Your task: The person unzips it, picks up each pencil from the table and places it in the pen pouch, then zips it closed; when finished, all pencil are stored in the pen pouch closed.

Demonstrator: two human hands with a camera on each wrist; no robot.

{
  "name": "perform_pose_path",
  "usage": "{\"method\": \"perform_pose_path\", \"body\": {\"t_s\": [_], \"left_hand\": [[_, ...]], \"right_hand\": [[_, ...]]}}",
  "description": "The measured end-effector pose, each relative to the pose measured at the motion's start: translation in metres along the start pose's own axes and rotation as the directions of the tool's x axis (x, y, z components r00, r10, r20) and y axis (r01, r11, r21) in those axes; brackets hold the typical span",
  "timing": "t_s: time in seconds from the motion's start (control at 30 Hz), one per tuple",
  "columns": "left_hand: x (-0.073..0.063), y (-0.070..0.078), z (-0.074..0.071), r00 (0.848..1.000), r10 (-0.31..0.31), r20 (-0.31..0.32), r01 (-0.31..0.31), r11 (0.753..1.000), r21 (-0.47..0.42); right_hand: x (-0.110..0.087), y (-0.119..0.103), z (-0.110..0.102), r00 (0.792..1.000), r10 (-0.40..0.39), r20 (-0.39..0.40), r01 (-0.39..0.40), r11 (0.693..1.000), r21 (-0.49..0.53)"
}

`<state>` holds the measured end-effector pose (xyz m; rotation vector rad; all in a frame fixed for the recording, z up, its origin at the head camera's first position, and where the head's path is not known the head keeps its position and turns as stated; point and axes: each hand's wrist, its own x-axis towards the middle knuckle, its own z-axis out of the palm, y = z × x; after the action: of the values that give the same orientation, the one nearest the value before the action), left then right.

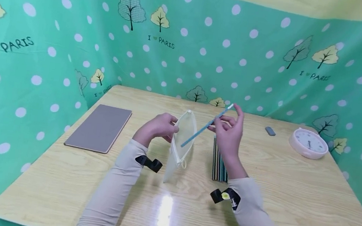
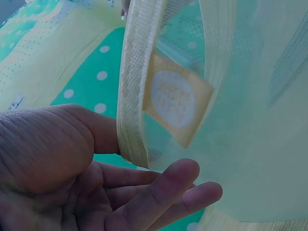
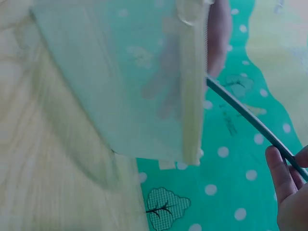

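A pale, see-through zippered pouch [image 1: 173, 158] is held up off the table by my left hand [image 1: 161, 125], which grips it near its far end. Its zipper is undone and the mouth gapes. In the left wrist view a tan label [image 2: 177, 98] shows inside the rim, with the thumb [image 2: 103, 134] at the edge. My right hand [image 1: 229, 134] pinches a blue pencil [image 1: 204, 127], slanted so its lower end is at the pouch mouth. Below the right hand, several colored pencils [image 1: 216, 167] lie side by side on the table, partly hidden by it.
A grey notebook [image 1: 100, 127] lies on the left of the wooden table [image 1: 292, 204]. Toward the back right are a small grey-blue eraser [image 1: 270, 131] and a round pink clock [image 1: 309, 143]. Green dotted cloth [image 1: 210, 48] hangs behind the table.
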<state>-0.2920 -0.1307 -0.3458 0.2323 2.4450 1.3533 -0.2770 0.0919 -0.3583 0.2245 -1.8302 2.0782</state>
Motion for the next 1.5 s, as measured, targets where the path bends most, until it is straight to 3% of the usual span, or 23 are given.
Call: {"method": "perform_pose_path", "body": {"t_s": [0.23,0.5,0.87,1.1,1.5], "left_hand": [[0.000,-0.005,0.000,1.000,-0.006,-0.013,0.006,1.000,0.002],[0.000,0.000,-0.003,1.000,0.018,-0.011,-0.017,0.999,0.027],[0.003,-0.005,0.001,1.000,0.019,0.009,-0.019,1.000,-0.008],[0.006,0.000,0.000,1.000,0.023,0.011,-0.024,1.000,0.008],[0.006,0.003,0.001,0.999,0.041,0.014,-0.041,0.999,0.009]], "right_hand": [[-0.020,0.010,0.012,0.986,0.029,0.162,-0.008,0.992,-0.130],[-0.022,0.001,0.015,0.954,0.036,0.296,0.008,0.990,-0.144],[-0.027,0.007,0.016,0.936,0.017,0.353,0.091,0.954,-0.286],[-0.024,0.006,0.015,0.934,0.001,0.356,0.112,0.949,-0.296],[-0.023,0.008,0.016,0.910,-0.007,0.414,0.159,0.929,-0.333]]}}
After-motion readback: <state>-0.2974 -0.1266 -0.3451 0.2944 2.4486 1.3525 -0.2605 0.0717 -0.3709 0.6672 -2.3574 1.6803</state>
